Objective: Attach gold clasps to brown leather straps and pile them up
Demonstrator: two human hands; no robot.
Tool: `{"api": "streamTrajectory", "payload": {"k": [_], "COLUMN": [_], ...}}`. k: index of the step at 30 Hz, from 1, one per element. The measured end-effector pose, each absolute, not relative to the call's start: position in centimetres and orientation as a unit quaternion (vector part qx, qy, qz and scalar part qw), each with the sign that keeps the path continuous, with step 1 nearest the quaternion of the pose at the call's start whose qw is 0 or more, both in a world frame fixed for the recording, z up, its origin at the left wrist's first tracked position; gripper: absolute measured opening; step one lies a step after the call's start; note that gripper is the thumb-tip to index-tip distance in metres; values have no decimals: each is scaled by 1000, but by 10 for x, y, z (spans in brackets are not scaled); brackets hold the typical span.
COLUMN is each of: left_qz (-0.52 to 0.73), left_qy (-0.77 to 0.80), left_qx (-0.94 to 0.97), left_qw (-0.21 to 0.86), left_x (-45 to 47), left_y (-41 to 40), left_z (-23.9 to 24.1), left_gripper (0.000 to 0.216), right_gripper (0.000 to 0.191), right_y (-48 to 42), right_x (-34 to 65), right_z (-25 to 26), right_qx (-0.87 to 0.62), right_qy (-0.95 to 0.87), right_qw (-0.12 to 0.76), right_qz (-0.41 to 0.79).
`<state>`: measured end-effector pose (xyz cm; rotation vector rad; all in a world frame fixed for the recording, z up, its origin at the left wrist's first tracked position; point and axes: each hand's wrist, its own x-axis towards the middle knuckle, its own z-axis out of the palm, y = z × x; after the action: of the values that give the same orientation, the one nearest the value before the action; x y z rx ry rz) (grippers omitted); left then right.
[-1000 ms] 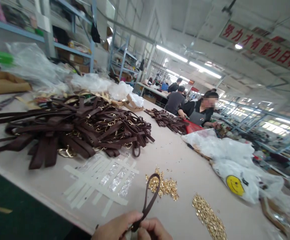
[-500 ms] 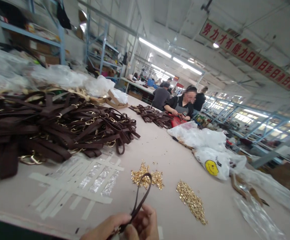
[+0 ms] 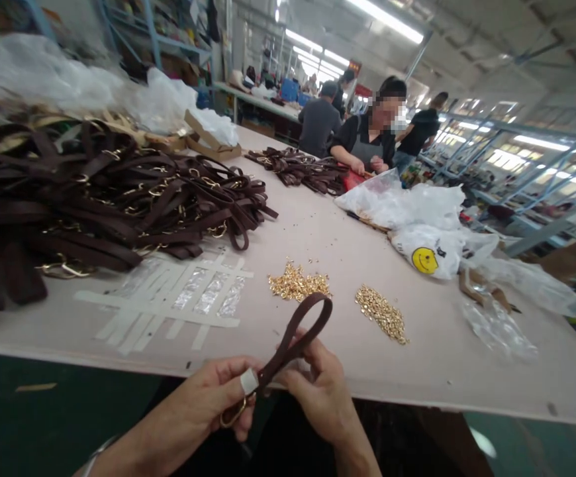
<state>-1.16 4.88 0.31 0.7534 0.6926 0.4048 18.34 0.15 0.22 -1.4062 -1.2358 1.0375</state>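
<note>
A dark brown leather strap (image 3: 288,334), folded into a loop, stands up over the table's front edge. My left hand (image 3: 213,397) pinches its lower end between thumb and fingers, and white tape wraps the thumb tip. Beneath that thumb hangs a gold metal clasp (image 3: 233,414). My right hand (image 3: 322,384) is at the strap's right side, thumb and fingers curled about it; part of their contact is hidden behind the strap. Just beyond the loop lies a pile of small gold fittings (image 3: 298,281), with a second pile of gold pieces (image 3: 381,313) to its right.
Brown straps with gold clasps (image 3: 119,192) are heaped at the left. Pale tape strips (image 3: 159,308) cross the table (image 3: 308,238) in front of them. Plastic bags (image 3: 427,238) lie along the right side. A co-worker (image 3: 367,139) works at the far edge.
My hands and the strap appear higher in view, with the clasp now showing. My right hand has spread away from the left. The camera has tilted down and levelled.
</note>
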Motion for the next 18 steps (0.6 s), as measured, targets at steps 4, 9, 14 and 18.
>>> {"api": "streamTrajectory", "payload": {"k": [4,9,14,18], "left_qz": [218,265,266,284], "left_qy": [359,396,388,420], "left_qx": [334,306,325,321], "left_qw": [843,824,820,800], "left_x": [-17,-16,-11,-2], "left_y": [49,56,59,60], "left_z": [2,4,1,-22], "left_gripper": [39,42,30,37], "right_gripper": [29,38,36,29], "right_y": [0,1,11,23], "right_x": [242,316,338,340], "right_z": [-13,-29,-29,-26], "right_qx": [-709,-818,-849,-843], "right_qy": [-568,-510,-492,-516], "right_qw": [391,267,187,140], "right_qz": [151,-22,-52,-61]}}
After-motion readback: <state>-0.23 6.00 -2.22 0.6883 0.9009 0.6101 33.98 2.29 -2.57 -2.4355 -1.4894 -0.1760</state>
